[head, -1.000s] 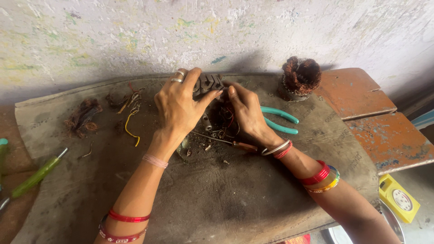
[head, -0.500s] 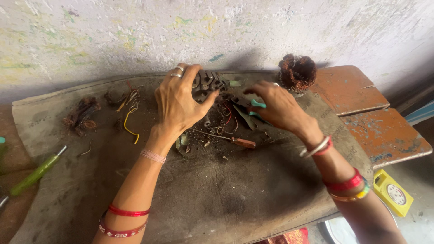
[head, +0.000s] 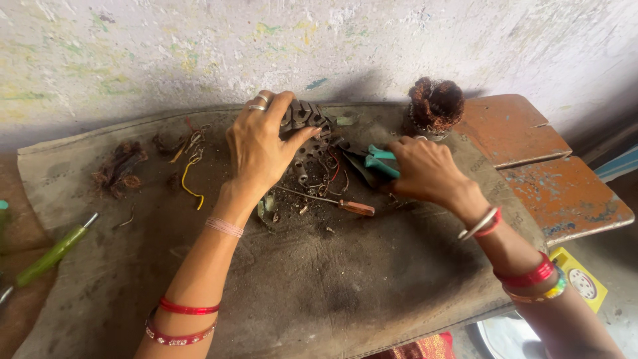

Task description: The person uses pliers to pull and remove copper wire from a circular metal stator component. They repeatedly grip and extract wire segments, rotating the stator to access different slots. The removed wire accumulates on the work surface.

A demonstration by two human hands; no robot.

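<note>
My left hand [head: 260,145] grips a dark ridged metal part [head: 304,114] at the back of a dirty grey mat [head: 345,286]. My right hand [head: 425,169] is closed around green-handled pliers [head: 376,161], whose dark jaws point left toward the part. Between the hands lie several small wire scraps and metal bits [head: 318,167]. A screwdriver with a brown handle [head: 345,205] rests on the mat just in front of them.
A copper wire coil [head: 435,103] stands at the back right. Yellow wire [head: 189,178] and a brown wire clump [head: 119,166] lie on the left. A green-handled screwdriver [head: 50,257] is at the far left. Rusty orange bench boards [head: 531,159] extend right; a yellow meter [head: 581,279] lies below.
My right hand moved away from the metal part to the right, took hold of the green-handled pliers and lifted them. My left hand stayed on the part.
</note>
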